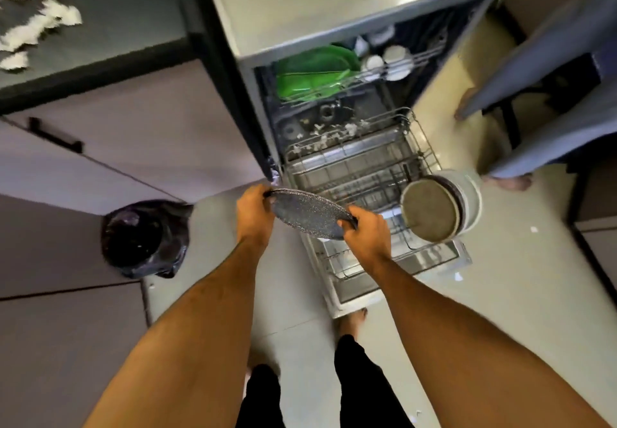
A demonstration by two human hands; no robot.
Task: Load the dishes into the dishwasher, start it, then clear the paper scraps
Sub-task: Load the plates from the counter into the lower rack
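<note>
Speckled dark and flat, the round pan (309,212) hangs over the pulled-out lower rack (360,173) of the open dishwasher (334,10). I see my left grip (254,208) curled round its far-left rim, my right grip (365,232) clamped on the near-right rim. Grey round plates (430,207) stand on edge in the wire rack. White torn paper scraps (40,13) lie on the dark bench (133,20).

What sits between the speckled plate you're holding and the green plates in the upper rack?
In the head view, the pulled-out lower rack, mostly bare wire, with white scraps at its far end, lies between the speckled plate and the green plates.
</note>
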